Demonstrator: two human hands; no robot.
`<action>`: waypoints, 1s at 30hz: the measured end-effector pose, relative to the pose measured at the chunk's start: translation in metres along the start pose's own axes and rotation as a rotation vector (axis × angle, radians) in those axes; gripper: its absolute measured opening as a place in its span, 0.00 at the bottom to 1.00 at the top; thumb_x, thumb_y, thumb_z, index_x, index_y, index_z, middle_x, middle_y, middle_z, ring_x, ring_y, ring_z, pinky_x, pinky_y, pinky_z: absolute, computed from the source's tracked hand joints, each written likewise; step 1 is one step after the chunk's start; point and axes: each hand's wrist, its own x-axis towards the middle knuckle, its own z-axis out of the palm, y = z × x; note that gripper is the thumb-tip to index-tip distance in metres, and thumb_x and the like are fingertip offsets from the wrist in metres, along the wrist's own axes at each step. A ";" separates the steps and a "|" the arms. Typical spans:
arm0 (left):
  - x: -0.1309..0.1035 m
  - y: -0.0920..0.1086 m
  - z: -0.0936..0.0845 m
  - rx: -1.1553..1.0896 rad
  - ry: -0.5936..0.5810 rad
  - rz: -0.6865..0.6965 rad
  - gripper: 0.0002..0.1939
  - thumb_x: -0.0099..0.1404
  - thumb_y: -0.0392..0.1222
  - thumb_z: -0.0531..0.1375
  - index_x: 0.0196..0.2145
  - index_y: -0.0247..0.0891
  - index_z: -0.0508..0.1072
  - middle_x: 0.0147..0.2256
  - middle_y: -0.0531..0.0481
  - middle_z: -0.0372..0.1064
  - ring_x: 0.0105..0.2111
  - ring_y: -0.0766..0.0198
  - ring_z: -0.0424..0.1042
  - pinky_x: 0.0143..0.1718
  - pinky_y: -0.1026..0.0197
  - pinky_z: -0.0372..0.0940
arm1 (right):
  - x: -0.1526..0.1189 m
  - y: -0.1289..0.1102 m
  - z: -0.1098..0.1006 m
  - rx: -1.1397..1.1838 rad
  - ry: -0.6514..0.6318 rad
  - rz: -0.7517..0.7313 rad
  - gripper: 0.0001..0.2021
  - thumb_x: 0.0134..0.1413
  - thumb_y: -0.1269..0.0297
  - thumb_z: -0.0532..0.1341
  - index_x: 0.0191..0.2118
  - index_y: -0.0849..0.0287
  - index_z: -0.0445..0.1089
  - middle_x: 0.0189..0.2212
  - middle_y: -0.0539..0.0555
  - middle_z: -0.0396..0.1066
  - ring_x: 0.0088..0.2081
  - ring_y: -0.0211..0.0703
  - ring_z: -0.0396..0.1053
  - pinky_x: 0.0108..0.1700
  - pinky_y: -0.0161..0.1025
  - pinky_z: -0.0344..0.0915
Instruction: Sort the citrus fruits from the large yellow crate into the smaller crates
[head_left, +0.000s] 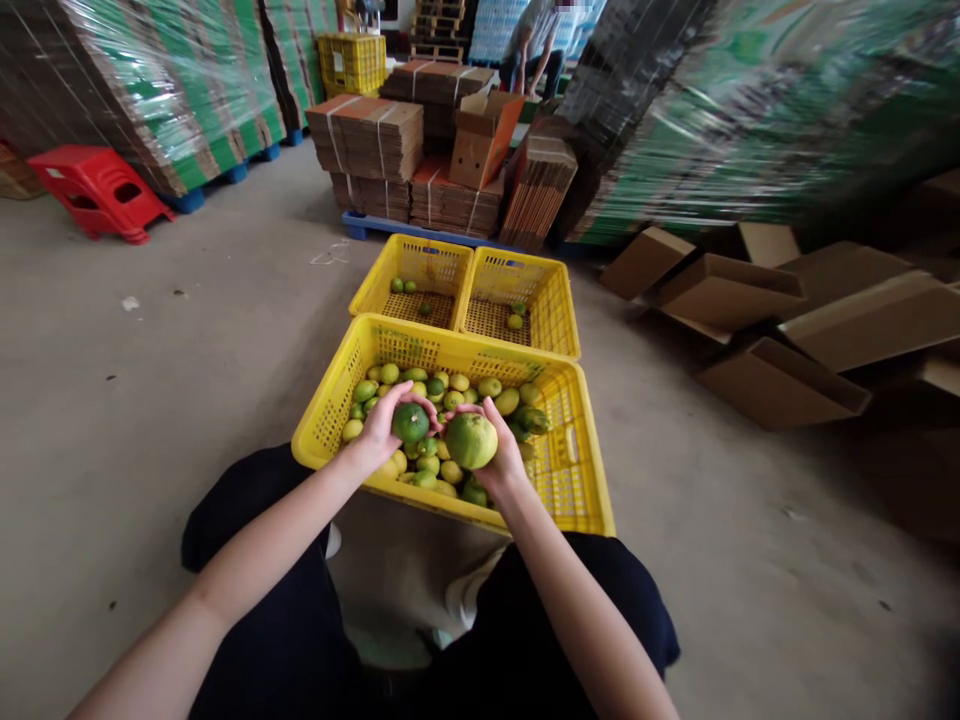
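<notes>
The left hand [381, 426] cupped a dark green fruit [411, 423], the right hand [507, 460] a larger yellow-green fruit [471, 441], presumably to stop rolling, both above the large crate [480, 355]; two smaller crates [556, 300] stood just beyond, probably for easy reach.

The left hand [384, 422] holds 1 dark green fruit [410, 423], the right hand [506, 462] 1 yellow-green fruit [471, 441], over the yellow crate [595, 455] at centre.
</notes>
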 end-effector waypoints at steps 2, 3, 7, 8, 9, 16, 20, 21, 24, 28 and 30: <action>-0.001 0.001 0.001 -0.003 0.004 0.000 0.18 0.69 0.42 0.53 0.27 0.34 0.78 0.19 0.45 0.72 0.28 0.55 0.78 0.26 0.63 0.70 | -0.001 0.002 0.000 -0.057 -0.020 -0.069 0.13 0.54 0.54 0.68 0.27 0.59 0.77 0.26 0.54 0.79 0.28 0.43 0.77 0.33 0.38 0.75; -0.001 0.002 0.001 -0.004 0.006 0.002 0.19 0.70 0.42 0.52 0.28 0.34 0.78 0.19 0.45 0.73 0.29 0.55 0.78 0.27 0.62 0.71 | -0.002 0.003 0.000 -0.088 -0.033 -0.111 0.12 0.52 0.55 0.70 0.27 0.59 0.77 0.27 0.54 0.80 0.28 0.43 0.77 0.34 0.39 0.75; -0.002 0.003 0.002 -0.020 -0.009 0.019 0.20 0.69 0.40 0.51 0.25 0.35 0.77 0.21 0.43 0.73 0.28 0.56 0.78 0.29 0.61 0.72 | -0.005 0.008 -0.001 -0.216 -0.077 -0.217 0.11 0.42 0.58 0.74 0.25 0.60 0.79 0.27 0.55 0.80 0.29 0.44 0.77 0.36 0.38 0.74; -0.002 0.002 0.002 -0.025 -0.013 0.017 0.19 0.69 0.39 0.52 0.24 0.35 0.76 0.21 0.43 0.73 0.28 0.56 0.78 0.29 0.61 0.72 | -0.006 0.009 0.000 -0.232 -0.076 -0.222 0.11 0.41 0.58 0.75 0.24 0.61 0.79 0.27 0.56 0.80 0.29 0.44 0.77 0.36 0.37 0.73; -0.001 0.002 0.001 -0.031 -0.016 0.013 0.18 0.68 0.39 0.53 0.23 0.35 0.75 0.21 0.44 0.73 0.28 0.56 0.78 0.29 0.61 0.72 | -0.006 0.010 0.000 -0.238 -0.073 -0.219 0.11 0.40 0.58 0.75 0.24 0.61 0.79 0.26 0.57 0.80 0.29 0.44 0.77 0.36 0.37 0.73; 0.001 0.004 -0.001 -0.200 0.106 -0.152 0.17 0.70 0.46 0.52 0.32 0.33 0.74 0.21 0.46 0.70 0.23 0.60 0.74 0.23 0.63 0.71 | 0.000 0.005 -0.001 -0.040 0.031 -0.016 0.15 0.54 0.53 0.68 0.27 0.61 0.76 0.26 0.55 0.79 0.27 0.44 0.78 0.32 0.38 0.75; -0.002 0.006 0.003 -0.274 0.176 -0.196 0.19 0.73 0.50 0.49 0.38 0.32 0.72 0.24 0.44 0.72 0.24 0.61 0.75 0.23 0.64 0.73 | 0.001 0.002 -0.004 0.093 0.025 0.136 0.09 0.59 0.60 0.64 0.34 0.60 0.75 0.27 0.55 0.79 0.31 0.47 0.80 0.34 0.41 0.78; -0.002 0.006 0.004 -0.287 0.168 -0.186 0.17 0.73 0.48 0.50 0.39 0.32 0.72 0.24 0.44 0.72 0.24 0.61 0.75 0.25 0.64 0.74 | 0.001 0.002 -0.003 0.103 0.032 0.151 0.05 0.58 0.64 0.64 0.34 0.60 0.75 0.27 0.55 0.80 0.30 0.47 0.80 0.34 0.41 0.78; -0.002 0.006 0.006 -0.300 0.105 -0.160 0.13 0.73 0.42 0.51 0.40 0.31 0.71 0.26 0.44 0.73 0.27 0.62 0.77 0.30 0.65 0.75 | 0.001 0.002 -0.001 0.121 0.089 0.145 0.02 0.57 0.71 0.63 0.34 0.59 0.73 0.28 0.53 0.80 0.28 0.45 0.79 0.32 0.41 0.79; 0.002 0.002 0.006 -0.219 0.090 -0.200 0.18 0.75 0.48 0.48 0.38 0.32 0.71 0.25 0.45 0.71 0.23 0.63 0.72 0.24 0.65 0.71 | 0.003 0.001 0.001 0.075 0.176 0.190 0.10 0.64 0.60 0.58 0.35 0.59 0.73 0.25 0.54 0.79 0.24 0.43 0.77 0.25 0.36 0.76; 0.005 0.000 0.005 -0.183 0.115 -0.205 0.20 0.75 0.50 0.47 0.38 0.32 0.71 0.24 0.46 0.70 0.21 0.65 0.69 0.19 0.67 0.66 | 0.004 0.001 0.000 0.024 0.175 0.210 0.17 0.67 0.55 0.54 0.35 0.60 0.73 0.23 0.56 0.78 0.20 0.41 0.73 0.20 0.33 0.71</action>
